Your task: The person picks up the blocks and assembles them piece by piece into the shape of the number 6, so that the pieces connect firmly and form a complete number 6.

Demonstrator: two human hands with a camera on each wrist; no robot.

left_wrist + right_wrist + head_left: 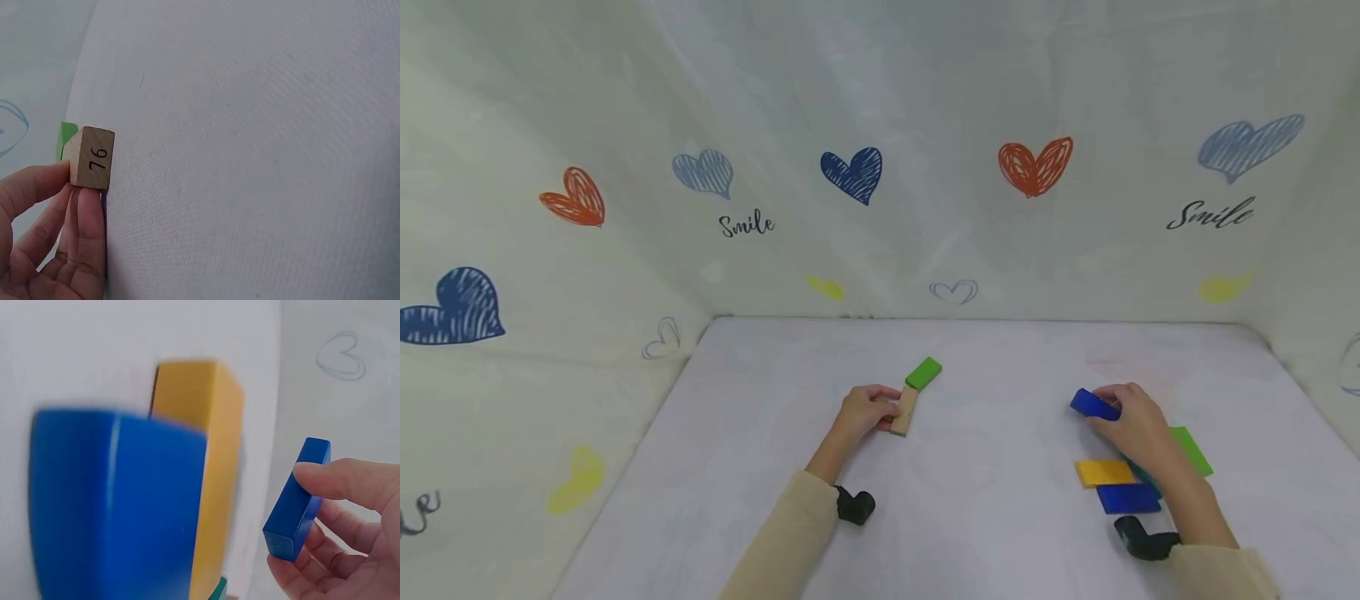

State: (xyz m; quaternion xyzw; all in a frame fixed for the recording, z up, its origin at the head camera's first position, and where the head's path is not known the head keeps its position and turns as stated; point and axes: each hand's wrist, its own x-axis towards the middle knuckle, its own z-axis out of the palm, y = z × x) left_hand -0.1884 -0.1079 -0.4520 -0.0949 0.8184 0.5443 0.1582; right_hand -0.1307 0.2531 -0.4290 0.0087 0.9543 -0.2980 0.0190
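My left hand (pixel 859 413) pinches a plain wooden block (pixel 907 407) that lies on the white table; the left wrist view shows the number 76 on the end of this wooden block (pixel 95 159). Against its far end lies a green block (pixel 924 372), set at an angle. Over on the right, my right hand (pixel 1135 423) holds a blue block (pixel 1091 404) between thumb and fingers, above the table. That blue block (pixel 296 506) is tilted in the right wrist view, with the thumb on its upper face.
Below my right hand lie a yellow block (pixel 1103 472), a second blue block (pixel 1129 498), a second green block (pixel 1192 451) and a teal block (pixel 1144 477) partly hidden by the wrist. A cloth wall (pixel 925 242) printed with hearts stands behind the table.
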